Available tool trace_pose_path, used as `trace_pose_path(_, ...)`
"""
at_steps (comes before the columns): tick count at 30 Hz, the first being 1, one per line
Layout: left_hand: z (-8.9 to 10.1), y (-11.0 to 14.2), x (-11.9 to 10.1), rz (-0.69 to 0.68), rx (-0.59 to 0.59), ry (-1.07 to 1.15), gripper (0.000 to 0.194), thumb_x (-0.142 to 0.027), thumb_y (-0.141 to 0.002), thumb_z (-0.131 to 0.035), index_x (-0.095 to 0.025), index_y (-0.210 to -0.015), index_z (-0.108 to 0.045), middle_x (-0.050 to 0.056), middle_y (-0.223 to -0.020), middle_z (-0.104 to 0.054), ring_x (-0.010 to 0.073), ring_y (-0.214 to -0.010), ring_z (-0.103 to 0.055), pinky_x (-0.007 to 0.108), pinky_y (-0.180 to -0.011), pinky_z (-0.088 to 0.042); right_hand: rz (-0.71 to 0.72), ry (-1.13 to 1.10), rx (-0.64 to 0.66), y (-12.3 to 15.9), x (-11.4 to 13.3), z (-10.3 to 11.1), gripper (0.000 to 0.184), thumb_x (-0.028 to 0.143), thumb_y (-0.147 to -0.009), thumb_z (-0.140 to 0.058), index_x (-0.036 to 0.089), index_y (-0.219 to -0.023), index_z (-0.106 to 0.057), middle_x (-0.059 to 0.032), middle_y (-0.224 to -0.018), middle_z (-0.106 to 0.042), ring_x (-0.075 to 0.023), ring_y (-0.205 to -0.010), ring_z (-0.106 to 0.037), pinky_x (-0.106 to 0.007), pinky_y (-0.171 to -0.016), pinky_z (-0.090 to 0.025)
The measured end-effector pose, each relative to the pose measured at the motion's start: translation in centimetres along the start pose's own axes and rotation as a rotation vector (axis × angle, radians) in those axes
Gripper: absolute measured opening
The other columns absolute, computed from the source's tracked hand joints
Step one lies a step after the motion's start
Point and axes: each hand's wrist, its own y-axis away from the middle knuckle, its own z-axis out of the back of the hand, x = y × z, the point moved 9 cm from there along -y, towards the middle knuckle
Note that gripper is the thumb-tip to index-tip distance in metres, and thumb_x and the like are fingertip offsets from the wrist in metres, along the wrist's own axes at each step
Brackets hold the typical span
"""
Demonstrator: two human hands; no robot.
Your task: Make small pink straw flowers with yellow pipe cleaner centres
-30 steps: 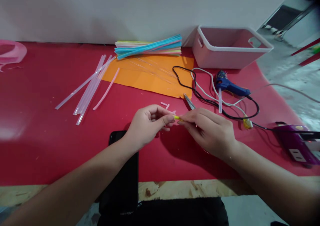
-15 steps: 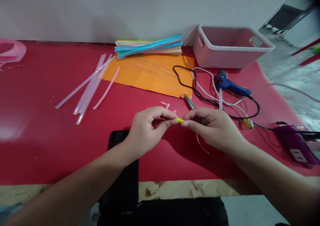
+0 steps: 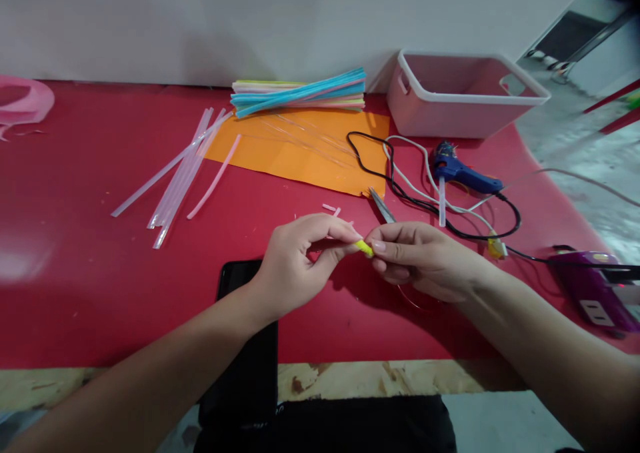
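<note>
My left hand point(image 3: 300, 266) and my right hand point(image 3: 425, 259) meet over the red table point(image 3: 75, 273), both pinching a short yellow straw piece point(image 3: 363, 247) between their fingertips. The left thumb and forefinger close on its left end, the right fingers on its right end. Scissors point(image 3: 381, 205) lie just behind the hands, partly hidden by my right hand. A few small pink straw bits point(image 3: 331, 209) lie on the table beyond my left hand.
Behind are an orange sheet point(image 3: 300, 149), a bundle of coloured straws point(image 3: 300, 94), several clear straws point(image 3: 175, 173), a white basket point(image 3: 465, 93), a blue glue gun point(image 3: 463, 173) with cables, a purple power strip point(image 3: 593, 286) and a black phone point(image 3: 245, 346) at the front edge.
My right hand has rolled palm-down and moved slightly closer, and the yellow piece has tilted; the left hand has stayed almost still.
</note>
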Motion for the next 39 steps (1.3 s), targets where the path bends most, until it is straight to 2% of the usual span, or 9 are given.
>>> trace_pose_path(3,-0.3,0.1,1.3,0.149,0.022,0.049,0.01,-0.022,-0.085,-0.067,-0.018,-0.094,-0.066,0.004,-0.093,-0.07,0.0129,-0.086,-0.067,0.021,-0.073,-0.057,0.221,0.369,-0.172,0.7,1.9,0.9,0.026,0.042,-0.083,-0.067,0.016,-0.08,-0.063,0.0016,-0.064,-0.058,-0.0064,-0.051,-0.045,-0.021,-0.047,-0.034)
trace_pose_path(6,-0.6,0.4,2.8,0.333,0.029,0.114,0.019,-0.032,-0.087,-0.064,-0.019,-0.101,-0.062,0.006,-0.099,-0.069,0.0154,-0.091,-0.068,0.021,-0.067,-0.058,0.621,0.925,-0.429,2.9,5.1,0.2,0.012,0.029,-0.091,-0.059,0.019,-0.086,-0.064,-0.0016,-0.073,-0.064,-0.011,-0.062,-0.056,-0.024,-0.057,-0.043)
trace_pose_path(9,-1.2,0.6,4.0,0.493,0.06,0.221,0.023,-0.038,-0.085,-0.066,-0.016,-0.092,-0.062,0.005,-0.086,-0.07,0.0148,-0.078,-0.069,0.023,-0.063,-0.058,0.978,1.262,-0.453,4.8,6.0,-2.6,0.009,0.015,-0.09,-0.057,0.02,-0.094,-0.063,-0.0053,-0.086,-0.069,-0.0151,-0.077,-0.064,-0.027,-0.071,-0.05)
trace_pose_path(11,-1.5,0.7,4.4,0.57,0.059,0.319,0.022,-0.035,-0.083,-0.069,-0.014,-0.085,-0.062,0.004,-0.076,-0.07,0.0123,-0.068,-0.068,0.022,-0.062,-0.058,1.063,1.335,-0.414,5.0,5.8,-3.4,0.011,0.013,-0.09,-0.058,0.019,-0.098,-0.062,-0.006,-0.088,-0.069,-0.0158,-0.082,-0.065,-0.027,-0.076,-0.052)
trace_pose_path(14,-1.4,0.7,4.8,0.622,0.011,0.414,0.018,-0.029,-0.08,-0.072,-0.013,-0.082,-0.063,0.002,-0.071,-0.071,0.0103,-0.064,-0.067,0.021,-0.062,-0.057,1.068,1.352,-0.398,4.7,5.5,-3.4,0.011,0.015,-0.09,-0.06,0.018,-0.1,-0.061,-0.0063,-0.089,-0.07,-0.0154,-0.084,-0.067,-0.026,-0.079,-0.054)
trace_pose_path(19,-0.9,0.5,4.7,0.588,-0.036,0.396,0.019,-0.028,-0.077,-0.075,-0.013,-0.082,-0.066,0.003,-0.074,-0.073,0.011,-0.067,-0.068,0.022,-0.066,-0.056,1.052,1.337,-0.4,4.4,5.5,-3.0,0.016,0.013,-0.089,-0.061,0.016,-0.105,-0.063,-0.0074,-0.095,-0.072,-0.0149,-0.09,-0.068,-0.024,-0.085,-0.054)
trace_pose_path(26,-0.9,0.4,4.7,0.53,-0.019,0.373,0.021,-0.032,-0.077,-0.076,-0.014,-0.085,-0.067,0.002,-0.073,-0.071,0.0102,-0.065,-0.066,0.022,-0.064,-0.053,1.044,1.32,-0.426,4.5,5.6,-2.8,0.015,0.012,-0.089,-0.059,0.016,-0.102,-0.066,-0.0077,-0.094,-0.072,-0.0147,-0.087,-0.069,-0.023,-0.082,-0.054)
trace_pose_path(34,-0.8,0.2,4.5,0.479,-0.015,0.337,0.021,-0.032,-0.076,-0.077,-0.014,-0.085,-0.068,0.003,-0.076,-0.07,0.0126,-0.068,-0.066,0.026,-0.068,-0.055,0.976,1.334,-0.413,4.3,5.4,-2.5,0.015,0.017,-0.092,-0.055,0.022,-0.103,-0.064,-0.0063,-0.093,-0.072,-0.0173,-0.084,-0.068,-0.03,-0.077,-0.055)
trace_pose_path(39,-0.8,0.2,4.4,0.465,-0.012,0.31,0.02,-0.031,-0.077,-0.076,-0.015,-0.084,-0.068,0.003,-0.078,-0.07,0.0127,-0.07,-0.066,0.025,-0.068,-0.056,0.979,1.313,-0.398,4.3,5.5,-2.6,0.012,0.015,-0.091,-0.056,0.02,-0.1,-0.063,-0.007,-0.091,-0.071,-0.0165,-0.083,-0.067,-0.028,-0.074,-0.053)
